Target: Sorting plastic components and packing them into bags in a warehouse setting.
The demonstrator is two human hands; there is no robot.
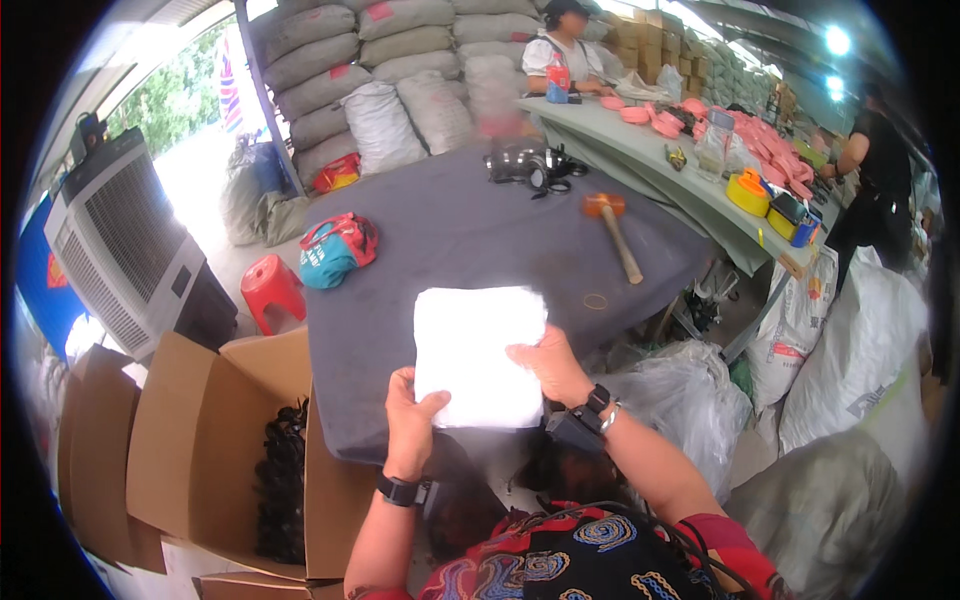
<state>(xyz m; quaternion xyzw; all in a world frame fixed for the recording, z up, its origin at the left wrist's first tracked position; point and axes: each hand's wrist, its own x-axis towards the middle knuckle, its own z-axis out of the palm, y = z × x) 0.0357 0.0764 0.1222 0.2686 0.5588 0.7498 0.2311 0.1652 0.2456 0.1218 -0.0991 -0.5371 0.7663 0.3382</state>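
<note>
A white sheet, perhaps paper or thin cloth [478, 350], is held up over the near edge of a table with a dark grey cover [440, 225]. My left hand [410, 415] grips its lower left edge, thumb on top. On the right edge, my right hand [552, 368] pinches it with the thumb across the front. Beyond the sheet lies a mallet [615, 235] with an orange head and wooden handle. A thin rubber band [595, 302] rests to its near left. At the far edge sit several black round-rimmed items [535, 168], perhaps goggles. A teal and red cap [340, 250] lies at the left.
An open cardboard box [225, 440] with black pieces stands at my left, near a red stool [272, 292] and an air cooler [130, 240]. Right, a long bench [640, 140] carries pink pieces; two people stand beside it. Plastic sacks [860, 350] crowd the right.
</note>
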